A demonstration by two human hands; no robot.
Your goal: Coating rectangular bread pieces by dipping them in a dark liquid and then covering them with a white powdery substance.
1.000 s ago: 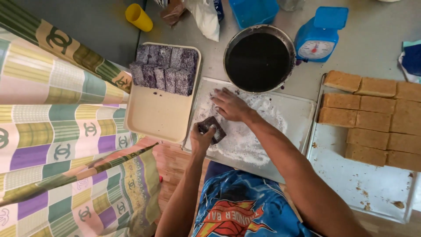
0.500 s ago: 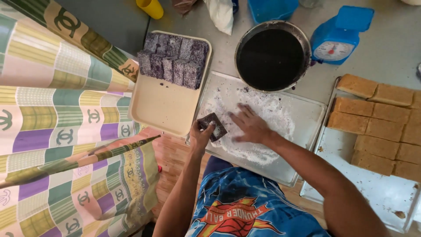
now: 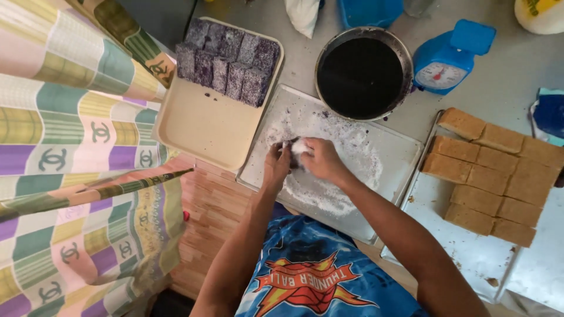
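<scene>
Both hands have met over the metal tray [image 3: 388, 194]: left hand [image 3: 276, 167] and right hand [image 3: 317, 159] fingers closed around a dark cake piece [image 3: 294, 154], centred amid white coating [image 3: 329, 176], clear of edges

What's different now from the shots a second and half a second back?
The right hand came off the white powder and closed in on the dark piece that the left hand held alone before; both hands now cup it over the metal tray, with powder on it. The coated squares in the beige tray, the dark pan, the blue scale and the plain cake blocks lie as they did.
</scene>
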